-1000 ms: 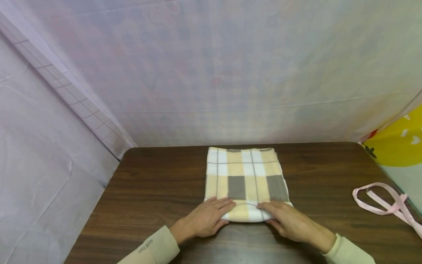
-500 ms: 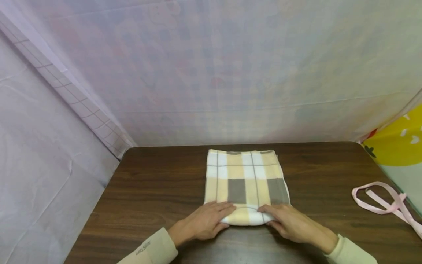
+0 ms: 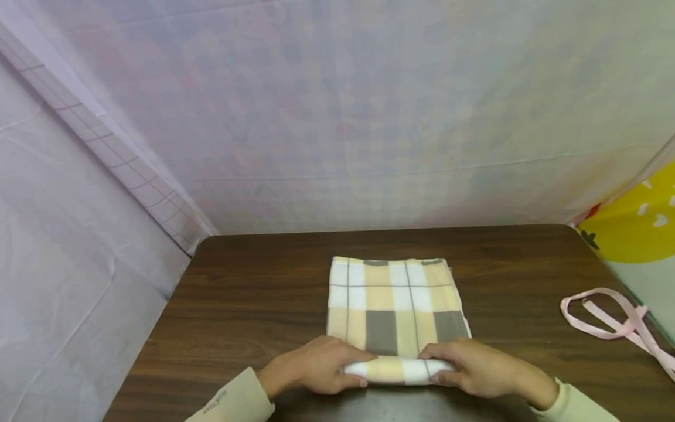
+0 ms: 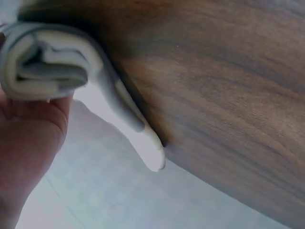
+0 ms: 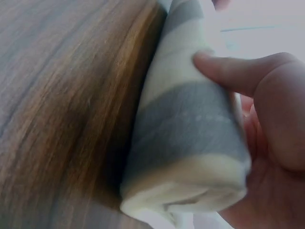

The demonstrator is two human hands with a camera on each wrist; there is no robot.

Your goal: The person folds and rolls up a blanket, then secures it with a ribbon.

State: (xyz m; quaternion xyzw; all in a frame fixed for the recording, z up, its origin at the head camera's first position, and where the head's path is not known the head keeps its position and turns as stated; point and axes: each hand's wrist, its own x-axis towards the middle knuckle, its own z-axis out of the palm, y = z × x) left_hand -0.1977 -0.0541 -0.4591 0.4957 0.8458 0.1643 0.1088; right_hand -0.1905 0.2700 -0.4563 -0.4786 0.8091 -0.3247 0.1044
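A plaid towel (image 3: 413, 299) in white, yellow and grey lies on the brown wooden table, its near end wound into a thick roll. My left hand (image 3: 327, 366) grips the roll's left end, thumb on the near side and fingers over the top. At the other end my right hand (image 3: 477, 369) holds the roll the same way. In the left wrist view the towel (image 4: 52, 62) shows its spiral layers end-on, with a flat tail running out from it. The right wrist view has my right thumb (image 5: 228, 71) pressed along the rolled cloth (image 5: 186, 119).
A pink ribbon (image 3: 627, 328) lies looped at the table's right edge. Pale patterned curtains (image 3: 337, 117) hang behind the table (image 3: 253, 281) and to its left. A yellow printed cloth (image 3: 633, 228) hangs at the right.
Both hands have drawn the towel toward the near edge. The near end has gone from a flatter fold to a rounder roll, with the fingers now curled tighter round it.
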